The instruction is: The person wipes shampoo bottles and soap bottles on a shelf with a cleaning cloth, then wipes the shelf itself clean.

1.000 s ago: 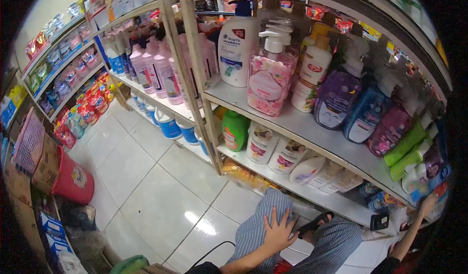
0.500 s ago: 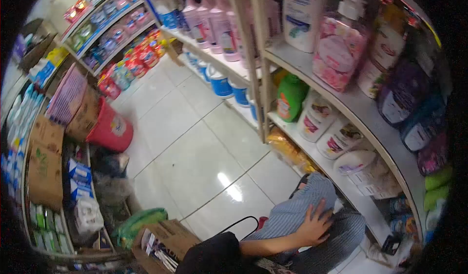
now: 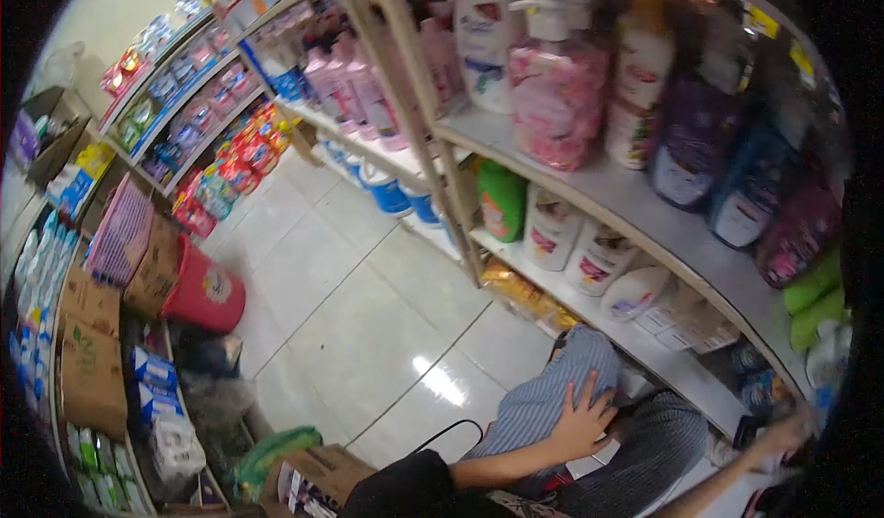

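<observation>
My left hand (image 3: 585,419) lies with spread fingers on the knee of my striped trousers (image 3: 539,394); nothing is in it. At the far right, my right hand (image 3: 785,433) reaches toward the end of the lower shelf. It is blurred, so its fingers and anything in them cannot be made out. Close to it are a small dark item (image 3: 750,430) and some blue-labelled containers (image 3: 762,391). White shampoo bottles (image 3: 599,258) and a tipped white bottle (image 3: 637,293) sit further along the low shelf.
A pink pump bottle (image 3: 557,104) and purple bottles (image 3: 691,150) line the shelf above. Yellow packets (image 3: 529,295) lie beneath the low shelf. Across the tiled floor (image 3: 368,320) are a red bin (image 3: 207,288), cardboard boxes (image 3: 92,361) and a green bag (image 3: 267,458).
My right hand has come into view at the lower right, by the shelf end. My left hand stays on the knee. The view has shifted right, and my legs are further apart.
</observation>
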The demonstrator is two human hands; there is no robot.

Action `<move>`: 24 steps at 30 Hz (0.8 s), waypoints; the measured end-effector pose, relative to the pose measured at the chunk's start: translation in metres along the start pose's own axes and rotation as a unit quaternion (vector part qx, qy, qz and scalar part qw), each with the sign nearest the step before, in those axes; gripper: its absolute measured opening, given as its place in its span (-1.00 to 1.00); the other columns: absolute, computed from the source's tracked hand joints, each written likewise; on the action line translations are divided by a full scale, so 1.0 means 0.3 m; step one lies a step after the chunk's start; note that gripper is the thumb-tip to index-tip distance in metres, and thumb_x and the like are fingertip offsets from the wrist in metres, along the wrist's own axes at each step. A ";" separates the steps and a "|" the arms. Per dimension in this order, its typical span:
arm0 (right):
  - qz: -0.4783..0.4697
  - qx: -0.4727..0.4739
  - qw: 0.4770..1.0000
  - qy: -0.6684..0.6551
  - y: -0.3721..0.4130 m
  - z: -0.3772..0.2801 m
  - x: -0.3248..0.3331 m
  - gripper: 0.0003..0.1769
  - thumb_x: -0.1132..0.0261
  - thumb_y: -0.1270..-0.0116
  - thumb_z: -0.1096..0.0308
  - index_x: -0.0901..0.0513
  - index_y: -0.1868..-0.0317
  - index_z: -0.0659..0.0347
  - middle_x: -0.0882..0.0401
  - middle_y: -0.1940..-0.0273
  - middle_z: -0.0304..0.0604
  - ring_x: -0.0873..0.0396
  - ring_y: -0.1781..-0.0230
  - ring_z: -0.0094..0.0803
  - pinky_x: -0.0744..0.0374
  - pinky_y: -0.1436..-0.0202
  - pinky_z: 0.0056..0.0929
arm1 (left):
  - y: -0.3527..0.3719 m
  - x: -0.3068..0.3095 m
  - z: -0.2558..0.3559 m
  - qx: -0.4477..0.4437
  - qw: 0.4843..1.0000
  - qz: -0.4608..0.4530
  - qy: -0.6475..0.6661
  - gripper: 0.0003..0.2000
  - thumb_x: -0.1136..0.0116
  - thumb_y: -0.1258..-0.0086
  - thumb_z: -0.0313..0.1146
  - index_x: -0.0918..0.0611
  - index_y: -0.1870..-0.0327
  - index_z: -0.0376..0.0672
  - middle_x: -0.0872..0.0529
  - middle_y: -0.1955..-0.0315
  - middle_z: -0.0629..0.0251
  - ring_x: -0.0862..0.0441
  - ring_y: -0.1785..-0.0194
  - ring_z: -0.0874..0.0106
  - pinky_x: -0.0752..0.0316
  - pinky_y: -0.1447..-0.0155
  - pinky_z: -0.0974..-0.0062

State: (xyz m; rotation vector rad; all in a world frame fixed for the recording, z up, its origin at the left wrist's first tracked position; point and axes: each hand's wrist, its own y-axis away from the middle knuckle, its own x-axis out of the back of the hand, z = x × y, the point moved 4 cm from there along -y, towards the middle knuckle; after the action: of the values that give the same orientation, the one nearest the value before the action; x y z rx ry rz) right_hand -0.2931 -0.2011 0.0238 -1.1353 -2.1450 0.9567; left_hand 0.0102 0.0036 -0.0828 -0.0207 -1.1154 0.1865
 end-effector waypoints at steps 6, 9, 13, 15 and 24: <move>0.039 0.020 0.990 -0.132 0.317 -0.378 -0.129 -0.63 -0.09 -0.17 0.42 -0.24 0.06 0.41 -0.33 0.10 0.06 -0.34 0.08 -0.24 -0.32 0.00 -0.33 | 0.009 0.019 0.001 -0.006 0.999 0.028 -0.019 -0.63 0.01 -0.02 -0.02 -0.48 0.22 -0.06 -0.25 -0.02 0.22 0.15 -0.22 -0.07 0.11 0.01 -0.27; -0.005 0.073 0.967 -0.242 0.381 -0.491 -0.212 -0.68 -0.18 -0.07 0.44 -0.33 0.15 0.32 -0.38 0.20 -0.03 -0.37 0.15 -0.19 -0.34 0.04 -0.27 | 0.018 0.035 -0.031 0.001 0.998 0.050 -0.039 -0.64 -0.01 0.00 -0.03 -0.48 0.26 -0.07 -0.25 -0.02 0.23 0.14 -0.22 -0.07 0.12 0.01 -0.27; -0.119 0.352 0.926 -0.057 0.325 -0.779 -0.214 -0.70 -0.28 0.12 0.42 -0.46 0.30 0.21 -0.45 0.27 -0.14 -0.39 0.29 -0.22 -0.33 0.22 -0.34 | 0.015 0.056 -0.059 0.035 0.996 0.064 -0.046 -0.65 -0.02 0.02 -0.03 -0.50 0.29 -0.08 -0.29 0.01 0.23 0.13 -0.22 -0.07 0.12 0.01 -0.28; -0.172 0.359 0.916 -0.046 0.302 -0.790 -0.223 -0.73 -0.30 0.17 0.42 -0.50 0.35 0.18 -0.48 0.30 -0.17 -0.40 0.33 -0.23 -0.31 0.26 -0.37 | 0.011 0.066 -0.078 0.060 0.993 0.083 -0.060 -0.66 -0.02 0.02 -0.04 -0.50 0.31 -0.08 -0.32 0.05 0.23 0.11 -0.21 -0.08 0.12 0.01 -0.28; -0.069 0.297 0.951 -0.043 0.202 -0.658 -0.209 -0.84 -0.21 0.10 0.41 -0.52 0.45 0.25 -0.49 0.44 -0.11 -0.40 0.48 -0.19 -0.33 0.48 -0.34 | 0.029 0.077 -0.109 0.061 0.994 0.078 -0.040 -0.65 -0.04 0.03 -0.04 -0.49 0.27 -0.07 -0.29 0.03 0.23 0.13 -0.22 -0.08 0.15 0.01 -0.28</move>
State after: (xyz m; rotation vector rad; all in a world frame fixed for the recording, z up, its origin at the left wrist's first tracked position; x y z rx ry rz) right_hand -0.0910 -0.1632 0.0894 -0.6463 -1.7738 1.4706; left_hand 0.0480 0.0184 -0.0775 0.0097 -1.1817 0.3982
